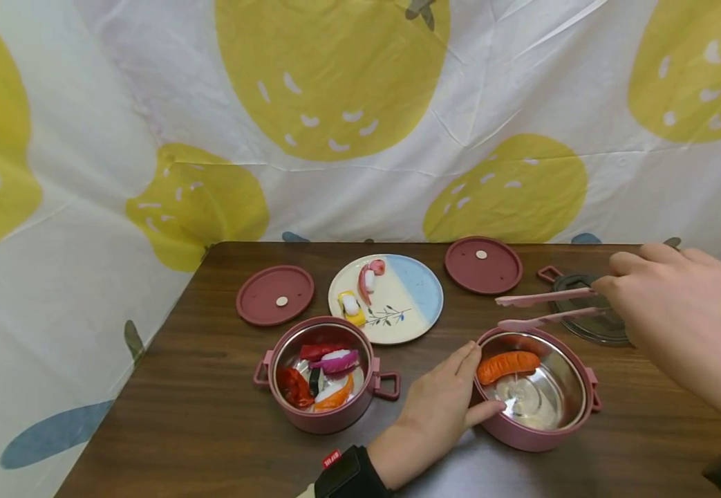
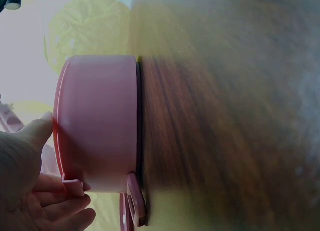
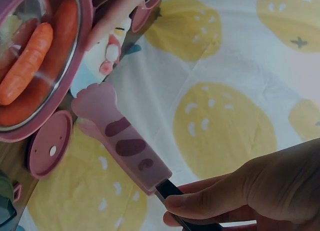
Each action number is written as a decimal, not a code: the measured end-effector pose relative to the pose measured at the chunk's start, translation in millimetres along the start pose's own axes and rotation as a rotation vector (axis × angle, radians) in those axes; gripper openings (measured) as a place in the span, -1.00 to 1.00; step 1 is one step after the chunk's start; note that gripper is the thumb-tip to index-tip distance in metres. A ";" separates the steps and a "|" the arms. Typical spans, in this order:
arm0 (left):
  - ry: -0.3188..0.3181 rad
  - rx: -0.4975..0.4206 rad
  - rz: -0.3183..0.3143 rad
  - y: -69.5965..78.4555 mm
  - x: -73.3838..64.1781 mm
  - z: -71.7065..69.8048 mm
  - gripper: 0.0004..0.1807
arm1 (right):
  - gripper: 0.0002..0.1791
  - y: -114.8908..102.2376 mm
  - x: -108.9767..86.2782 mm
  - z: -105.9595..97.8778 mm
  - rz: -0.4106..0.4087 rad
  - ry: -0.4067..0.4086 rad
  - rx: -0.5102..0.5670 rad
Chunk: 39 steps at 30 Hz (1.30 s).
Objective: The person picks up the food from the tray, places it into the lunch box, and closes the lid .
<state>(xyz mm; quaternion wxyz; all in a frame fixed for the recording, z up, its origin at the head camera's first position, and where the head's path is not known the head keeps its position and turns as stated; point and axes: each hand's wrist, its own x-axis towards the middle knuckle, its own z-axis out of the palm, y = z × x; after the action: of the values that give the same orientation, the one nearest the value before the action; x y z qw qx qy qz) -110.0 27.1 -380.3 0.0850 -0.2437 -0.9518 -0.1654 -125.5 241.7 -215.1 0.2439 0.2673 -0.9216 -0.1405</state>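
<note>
My left hand (image 1: pixel 437 394) rests at the left side of a pink pot (image 1: pixel 547 439), fingers straight along its rim and thumb over the front edge. The left wrist view shows the thumb (image 2: pixel 37 131) at that rim and the fingers beside a handle (image 2: pixel 75 187). Inside lies an orange, ridged, sausage-shaped piece (image 1: pixel 508 366), mirrored in the steel wall. My right hand (image 1: pixel 671 311) grips tongs (image 1: pixel 547 299) above the pot's far side. Their pink paw-shaped tips (image 3: pixel 97 103) are spread apart with nothing between them.
Left of it stands another pink pot (image 1: pixel 325 422) with several toy sushi pieces. Behind is a plate (image 1: pixel 419 283) bearing two sushi pieces. Round pink lids (image 1: pixel 267 297) flank the plate. A dark glass lid (image 1: pixel 596 332) lies under the right hand. A fruit-print cloth hangs behind the table.
</note>
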 end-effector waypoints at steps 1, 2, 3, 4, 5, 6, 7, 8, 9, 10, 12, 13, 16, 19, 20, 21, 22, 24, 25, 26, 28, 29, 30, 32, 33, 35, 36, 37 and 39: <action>-0.001 0.001 0.000 -0.1 -0.1 0.0 -0.17 | -0.65 -1.4 3.8 0.1 -0.002 -0.001 0.008; 0.000 0.001 0.001 -0.3 -0.2 0.0 -0.17 | -0.66 -3.1 8.2 0.2 -0.007 -0.001 0.012; 0.001 0.002 0.001 -0.4 -0.3 0.1 -0.17 | -0.68 -5.5 13.0 0.1 -0.011 -0.001 0.017; 0.003 0.003 0.002 -0.5 -0.3 0.3 -0.17 | -0.70 -8.6 18.5 -0.6 -0.017 -0.005 0.017; 0.005 0.004 0.003 -0.6 -0.4 0.5 -0.17 | -0.73 -11.3 24.3 -0.6 -0.031 0.007 0.028; 0.007 0.005 0.004 -0.8 -0.4 0.8 -0.17 | -0.74 -14.9 30.5 -0.5 -0.049 0.020 0.033; 0.011 0.006 0.005 -0.8 -0.3 1.1 -0.17 | -0.76 -18.9 37.0 -0.1 -0.069 0.037 0.033; 0.017 0.011 0.007 -0.9 -0.2 1.4 -0.17 | -0.77 -22.9 43.8 0.4 -0.095 0.057 0.031; 0.023 0.016 0.007 -0.8 -0.1 1.7 -0.17 | -0.78 -27.5 50.9 1.6 -0.119 0.078 0.036; 0.029 0.021 0.008 -0.7 0.3 2.0 -0.16 | -0.78 -32.3 58.2 3.0 -0.148 0.096 0.040; 0.042 0.026 0.009 -0.6 1.2 2.7 -0.16 | -0.79 -43.0 73.9 8.1 -0.204 0.144 0.037; 0.046 0.027 0.009 -0.4 1.4 3.0 -0.16 | -0.82 -48.6 81.9 11.0 -0.230 0.164 0.027; 0.040 0.025 0.007 0.9 1.4 3.9 -0.17 | -0.88 -64.8 105.8 22.5 -0.301 0.226 -0.004; 0.025 0.021 0.001 2.8 0.8 4.4 -0.18 | -0.85 -77.8 128.5 33.1 -0.365 0.256 -0.041; 0.022 0.019 0.001 3.4 0.8 4.5 -0.18 | -0.83 -81.5 134.9 35.8 -0.384 0.252 -0.052; 0.025 0.020 0.002 3.9 0.8 4.8 -0.18 | -0.79 -85.0 140.7 38.4 -0.402 0.242 -0.061; 0.024 0.018 0.002 4.3 1.0 5.2 -0.19 | -0.77 -88.6 146.0 40.5 -0.418 0.227 -0.071; 0.012 0.010 0.000 4.8 0.8 5.6 -0.19 | -0.74 -95.7 154.2 43.5 -0.446 0.188 -0.099; 0.014 0.007 0.004 4.9 0.0 5.9 -0.19 | -0.72 -99.7 157.5 44.4 -0.455 0.164 -0.110; 0.015 0.004 0.007 5.0 -0.9 6.2 -0.19 | -0.71 -103.7 160.6 44.5 -0.464 0.145 -0.121; -0.003 -0.006 0.001 4.8 -2.8 5.8 -0.20 | -0.74 -112.4 167.1 43.5 -0.473 0.093 -0.140; -0.014 -0.011 -0.002 4.5 -4.0 5.0 -0.20 | -0.76 -116.7 170.5 42.3 -0.475 0.067 -0.145; -0.021 -0.011 -0.003 4.5 -4.8 4.6 -0.21 | -0.77 -121.2 174.1 40.6 -0.475 0.040 -0.150; -0.039 -0.012 -0.004 4.6 -5.1 3.3 -0.22 | -0.82 -128.8 181.2 37.6 -0.474 -0.019 -0.154; -0.056 -0.013 -0.007 4.7 -4.8 2.5 -0.23 | -0.84 -132.4 184.7 36.0 -0.470 -0.058 -0.154; -0.074 -0.007 -0.010 4.9 -3.9 1.3 -0.23 | -0.84 -138.9 191.2 33.4 -0.464 -0.120 -0.149; -0.076 -0.006 -0.012 5.0 -3.1 1.2 -0.23 | -0.84 -141.8 194.1 32.3 -0.459 -0.149 -0.149; -0.078 -0.007 -0.014 5.1 -2.0 0.8 -0.22 | -0.84 -144.2 196.6 31.4 -0.451 -0.176 -0.147; -0.080 -0.021 -0.025 5.9 -0.4 0.6 -0.21 | -0.82 -148.7 200.9 29.7 -0.428 -0.228 -0.153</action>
<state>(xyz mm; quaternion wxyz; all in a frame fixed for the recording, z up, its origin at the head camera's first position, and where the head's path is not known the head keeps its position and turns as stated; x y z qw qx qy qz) -106.8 31.9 -379.4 0.0423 -0.2393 -0.9556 -0.1667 -226.2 11.2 -222.7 0.1229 0.4194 -0.8522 -0.2875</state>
